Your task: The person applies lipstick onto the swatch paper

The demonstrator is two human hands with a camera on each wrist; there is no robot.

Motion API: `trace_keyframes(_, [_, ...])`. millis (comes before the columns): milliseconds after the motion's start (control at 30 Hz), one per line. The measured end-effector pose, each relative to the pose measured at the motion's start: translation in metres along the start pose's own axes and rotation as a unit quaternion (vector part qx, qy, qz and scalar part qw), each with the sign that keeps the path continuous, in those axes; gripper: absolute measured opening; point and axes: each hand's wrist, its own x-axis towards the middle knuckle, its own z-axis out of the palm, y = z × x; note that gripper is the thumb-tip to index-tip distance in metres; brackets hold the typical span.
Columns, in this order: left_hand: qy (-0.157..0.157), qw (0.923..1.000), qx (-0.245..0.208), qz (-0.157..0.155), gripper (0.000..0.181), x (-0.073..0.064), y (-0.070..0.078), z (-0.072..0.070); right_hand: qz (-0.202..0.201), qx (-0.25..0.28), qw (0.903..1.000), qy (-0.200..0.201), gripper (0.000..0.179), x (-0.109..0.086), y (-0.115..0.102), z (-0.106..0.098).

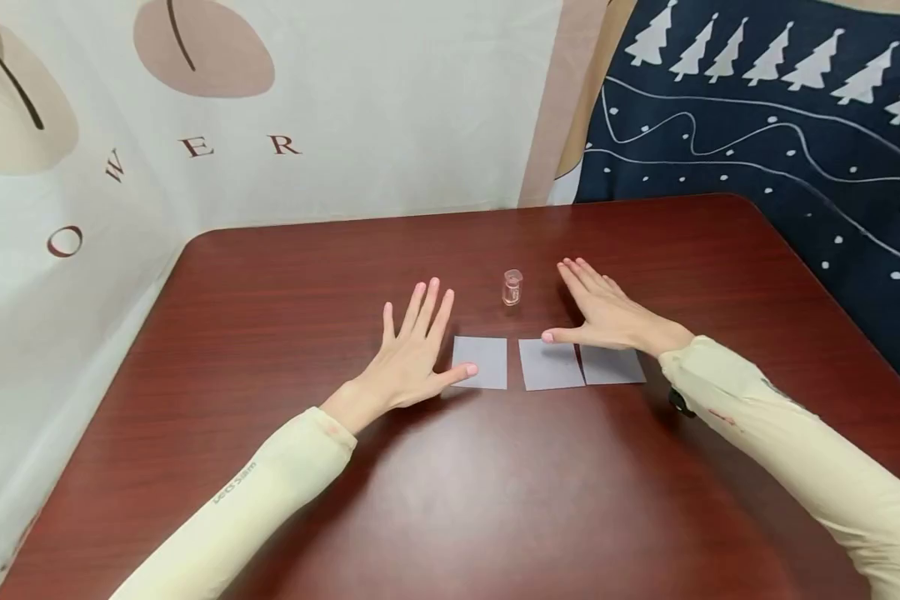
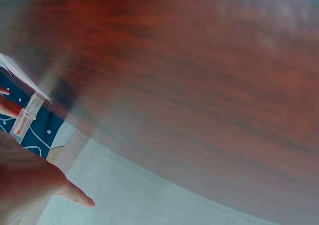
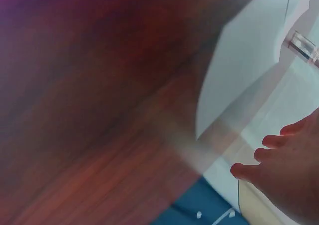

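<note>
Three grey square cards lie in a row on the table: a left card [image 1: 489,357], a middle card [image 1: 549,368] and a right card [image 1: 615,368]. Behind them stands a small clear vial [image 1: 512,288], upright, also visible in the left wrist view as a clear tube [image 2: 28,116]. My left hand [image 1: 405,362] is spread flat beside the left card, its thumb overlapping that card in the head view. With straight fingers, my right hand [image 1: 607,317] extends over the right card's back edge, and its thumb overlaps the middle card. Neither hand holds anything.
The dark red-brown table [image 1: 270,333] has rounded far corners. A white cloth with printed letters [image 1: 390,117] hangs behind and to the left; a navy cloth with white trees [image 1: 720,142] hangs on the right. A black band [image 1: 681,403] shows under the right wrist.
</note>
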Motion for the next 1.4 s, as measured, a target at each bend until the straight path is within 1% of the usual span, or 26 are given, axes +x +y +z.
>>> trace_keyframes(67, [-0.002,1.0,0.001,-0.003,0.098,-0.001,-0.002,0.0,-0.012,0.005,0.9999,-0.004,0.112,0.011,-0.005,0.004])
trace_keyframes(200, [-0.01,0.9999,0.01,-0.01,0.098,-0.001,-0.006,-0.001,-0.034,0.06,0.9975,-0.012,0.105,0.032,-0.015,0.011])
trace_keyframes(267, [-0.013,0.9998,0.013,-0.012,0.099,0.001,-0.007,-0.001,-0.048,0.098,0.994,-0.009,0.092,0.042,-0.019,0.015])
trace_keyframes(400, [-0.024,0.9996,0.005,-0.01,0.099,0.005,-0.009,0.0,-0.059,0.15,0.9868,0.018,0.059,0.056,-0.022,0.021])
trace_keyframes(433, [-0.025,0.9996,0.003,-0.01,0.099,0.005,-0.008,-0.001,-0.057,0.157,0.9857,0.024,0.051,0.057,-0.024,0.02])
trace_keyframes(500, [-0.035,0.9993,0.003,-0.015,0.098,0.005,-0.006,-0.002,-0.05,0.173,0.9831,0.034,0.04,0.058,-0.027,0.017])
trace_keyframes(600, [-0.053,0.9981,0.015,-0.028,0.096,0.005,-0.006,-0.006,-0.038,0.185,0.981,0.047,0.023,0.056,-0.031,0.009])
trace_keyframes(667, [-0.055,0.9976,0.027,-0.03,0.094,0.006,-0.005,-0.009,-0.038,0.163,0.9837,0.066,0.016,0.051,-0.033,0.002])
trace_keyframes(700, [-0.047,0.9979,0.034,-0.028,0.093,0.007,-0.004,-0.012,-0.044,0.145,0.9855,0.077,0.013,0.048,-0.034,-0.002])
trace_keyframes(733, [-0.032,0.9987,0.032,-0.025,0.092,0.009,-0.002,-0.015,-0.052,0.123,0.9869,0.089,0.011,0.044,-0.036,-0.006])
trace_keyframes(767, [-0.009,0.9993,0.029,-0.021,0.092,0.012,0.0,-0.018,-0.065,0.095,0.9882,0.101,0.011,0.04,-0.038,-0.011])
trace_keyframes(833, [0.038,0.9989,0.028,-0.005,0.095,0.017,0.005,-0.027,-0.095,0.023,0.9879,0.12,0.01,0.032,-0.043,-0.019])
trace_keyframes(867, [0.061,0.9977,0.03,0.007,0.097,0.02,0.008,-0.031,-0.112,-0.014,0.9859,0.124,0.01,0.028,-0.047,-0.023])
trace_keyframes(933, [0.087,0.9945,0.045,0.039,0.099,0.026,0.016,-0.039,-0.143,-0.078,0.9781,0.129,0.012,0.021,-0.053,-0.029])
trace_keyframes(1000, [0.094,0.9881,0.091,0.081,0.092,0.032,0.025,-0.046,-0.167,-0.13,0.9686,0.13,0.014,0.016,-0.059,-0.032])
trace_keyframes(1033, [0.095,0.9835,0.115,0.101,0.086,0.034,0.03,-0.048,-0.177,-0.147,0.9642,0.131,0.016,0.014,-0.062,-0.033])
trace_keyframes(1100, [0.095,0.9748,0.151,0.134,0.067,0.038,0.039,-0.049,-0.197,-0.162,0.9572,0.136,0.018,0.011,-0.067,-0.032])
trace_keyframes(1167, [0.099,0.9688,0.171,0.149,0.046,0.039,0.045,-0.048,-0.215,-0.168,0.9521,0.139,0.02,0.007,-0.073,-0.029])
trace_keyframes(1233, [0.105,0.9671,0.177,0.149,0.029,0.04,0.051,-0.046,-0.229,-0.168,0.9482,0.142,0.022,0.005,-0.077,-0.026])
trace_keyframes(1300, [0.112,0.9669,0.18,0.143,0.018,0.04,0.054,-0.043,-0.237,-0.168,0.9463,0.142,0.022,0.003,-0.079,-0.024])
trace_keyframes(1400, [0.119,0.9667,0.178,0.14,0.014,0.041,0.049,-0.044,-0.239,-0.165,0.9469,0.138,0.021,0.005,-0.075,-0.025])
